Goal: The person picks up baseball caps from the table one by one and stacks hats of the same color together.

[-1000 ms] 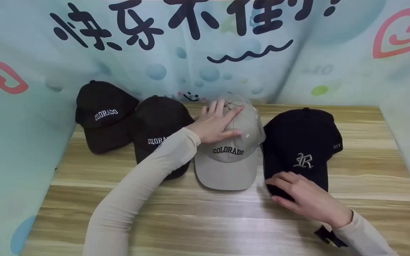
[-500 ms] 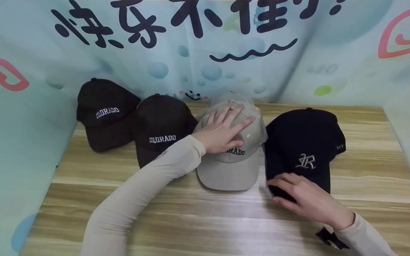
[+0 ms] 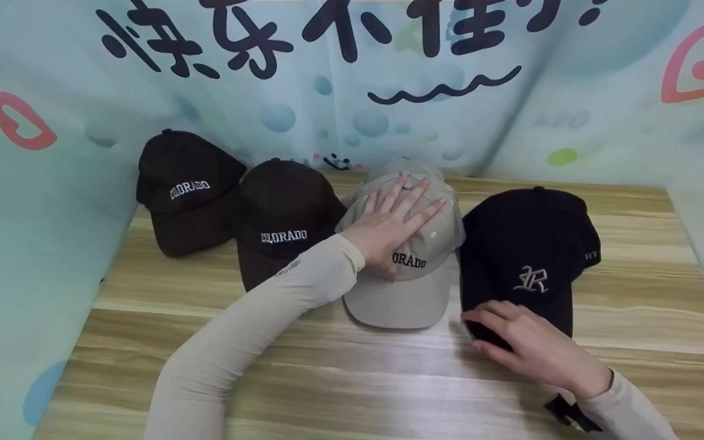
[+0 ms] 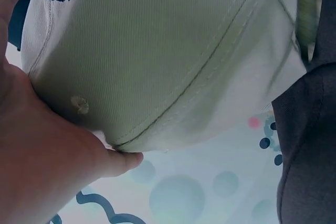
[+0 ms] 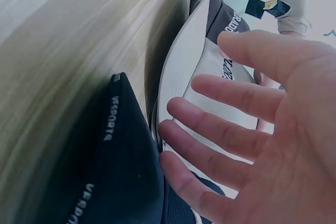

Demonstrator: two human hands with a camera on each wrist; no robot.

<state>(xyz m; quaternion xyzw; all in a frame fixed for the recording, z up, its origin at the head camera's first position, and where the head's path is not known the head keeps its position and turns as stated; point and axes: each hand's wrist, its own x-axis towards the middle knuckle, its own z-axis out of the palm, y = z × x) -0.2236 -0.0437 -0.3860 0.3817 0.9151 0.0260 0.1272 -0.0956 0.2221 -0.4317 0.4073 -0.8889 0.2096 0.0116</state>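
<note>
In the head view, my left hand point(image 3: 392, 229) rests on the crown of a light grey baseball cap point(image 3: 398, 305), fingers spread and part of its COLORADO lettering covered. The left wrist view shows the hand point(image 4: 52, 145) lying against the crown point(image 4: 157, 51). My right hand point(image 3: 529, 345) is over the brim of a navy baseball cap point(image 3: 523, 238) with an R-like emblem. Seen from the right wrist, its fingers point(image 5: 220, 129) are extended and spread beside the navy brim point(image 5: 131, 171), gripping nothing; whether they touch the cap cannot be told.
Two dark COLORADO caps, the far-left one point(image 3: 181, 165) and its neighbour point(image 3: 285, 208), stand left of the grey cap, close together. The wood-grain table point(image 3: 327, 391) ends at a printed backdrop point(image 3: 352, 67). A black bracket point(image 3: 572, 412) sits at my right wrist.
My left hand has slid slightly over the grey crown with its fingers spreading wider and the thumb moving down towards the brim. The right hand keeps its place by the navy brim. The head view has shifted slightly.
</note>
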